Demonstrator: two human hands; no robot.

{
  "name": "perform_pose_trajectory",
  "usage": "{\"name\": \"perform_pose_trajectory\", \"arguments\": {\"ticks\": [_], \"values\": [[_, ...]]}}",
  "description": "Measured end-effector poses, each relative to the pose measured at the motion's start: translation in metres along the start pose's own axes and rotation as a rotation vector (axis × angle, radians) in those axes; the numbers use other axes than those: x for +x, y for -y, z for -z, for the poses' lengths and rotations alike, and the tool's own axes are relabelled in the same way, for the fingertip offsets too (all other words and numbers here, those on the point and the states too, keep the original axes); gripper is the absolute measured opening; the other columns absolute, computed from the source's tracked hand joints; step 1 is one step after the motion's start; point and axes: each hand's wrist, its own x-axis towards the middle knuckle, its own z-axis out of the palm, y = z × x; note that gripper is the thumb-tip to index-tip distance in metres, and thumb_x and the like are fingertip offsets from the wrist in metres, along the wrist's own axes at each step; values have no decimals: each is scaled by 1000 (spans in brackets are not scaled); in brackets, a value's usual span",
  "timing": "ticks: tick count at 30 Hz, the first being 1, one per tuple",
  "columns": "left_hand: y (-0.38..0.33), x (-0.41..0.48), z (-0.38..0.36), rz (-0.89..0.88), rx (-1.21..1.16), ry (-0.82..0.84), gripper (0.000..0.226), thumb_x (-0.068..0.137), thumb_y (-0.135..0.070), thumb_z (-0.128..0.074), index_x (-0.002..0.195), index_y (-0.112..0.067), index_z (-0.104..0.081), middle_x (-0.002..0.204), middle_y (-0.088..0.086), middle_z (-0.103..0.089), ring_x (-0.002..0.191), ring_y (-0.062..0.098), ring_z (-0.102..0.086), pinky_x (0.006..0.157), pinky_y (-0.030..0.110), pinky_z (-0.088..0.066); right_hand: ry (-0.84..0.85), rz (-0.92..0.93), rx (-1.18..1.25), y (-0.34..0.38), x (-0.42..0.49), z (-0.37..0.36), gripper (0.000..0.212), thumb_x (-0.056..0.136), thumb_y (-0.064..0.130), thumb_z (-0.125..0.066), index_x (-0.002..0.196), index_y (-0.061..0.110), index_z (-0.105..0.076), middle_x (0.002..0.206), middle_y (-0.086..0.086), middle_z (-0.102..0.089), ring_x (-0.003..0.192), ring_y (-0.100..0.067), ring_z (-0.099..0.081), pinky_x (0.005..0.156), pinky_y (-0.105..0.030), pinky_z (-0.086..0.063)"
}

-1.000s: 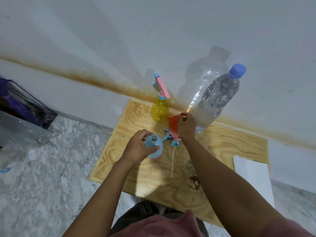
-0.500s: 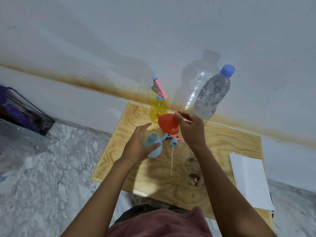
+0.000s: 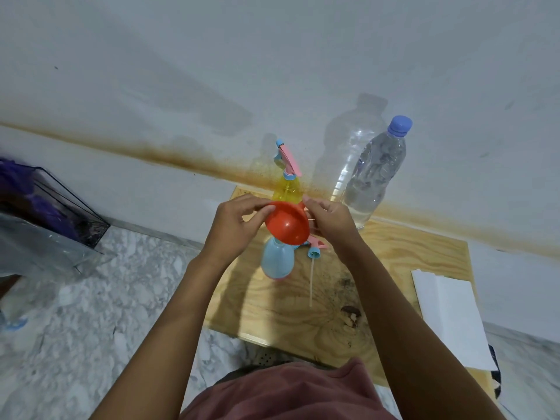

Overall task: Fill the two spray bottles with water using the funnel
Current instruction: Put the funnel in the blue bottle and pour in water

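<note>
An orange-red funnel (image 3: 288, 224) sits tilted over the neck of the light blue spray bottle (image 3: 277, 262), which stands uncapped on the wooden board (image 3: 394, 268). My left hand (image 3: 235, 225) pinches the funnel's left rim and my right hand (image 3: 331, 221) grips its right rim. The blue bottle's pink and blue spray head (image 3: 315, 250) lies on the board beside it, its white tube pointing toward me. Behind the funnel stands a yellow spray bottle (image 3: 288, 189) with its pink trigger head on. A large clear water bottle (image 3: 372, 177) with a blue cap stands at the back right.
The board lies on a marble floor (image 3: 91, 313) against a stained white wall. White paper sheets (image 3: 448, 313) rest on the board's right edge. A dark wire basket with purple cloth (image 3: 45, 207) and clear plastic stands at the left.
My right hand carried the funnel from beside the water bottle over to the blue bottle's neck. My left hand let go of the blue bottle and took the funnel's rim.
</note>
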Motion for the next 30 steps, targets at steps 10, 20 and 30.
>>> {"name": "perform_pose_trajectory", "arguments": {"ticks": [10, 20, 30], "values": [[0, 4, 4, 348, -15, 40, 9, 88, -15, -73, 87, -7, -77, 60, -3, -65, 47, -2, -60, 51, 8, -44, 193, -11, -80, -2, -22, 14, 14, 92, 26, -68, 106, 24, -69, 93, -10, -77, 82, -23, -76, 77, -31, -62], [13, -1, -7, 452, 85, 103, 21, 90, -19, -70, 74, -6, -76, 63, 15, -70, 45, 1, -61, 50, 6, -44, 90, 33, -214, -35, -14, 6, 12, 95, 19, -65, 105, 15, -71, 78, -4, -75, 64, -10, -72, 61, -20, -54], [17, -2, -18, 470, 94, 41, 12, 90, -25, -70, 98, -17, -72, 67, 7, -68, 61, 16, -69, 59, 11, -45, -49, 79, -312, -52, -5, 2, 19, 94, 25, -65, 110, 14, -69, 74, -1, -73, 59, -9, -70, 60, -18, -51]]}}
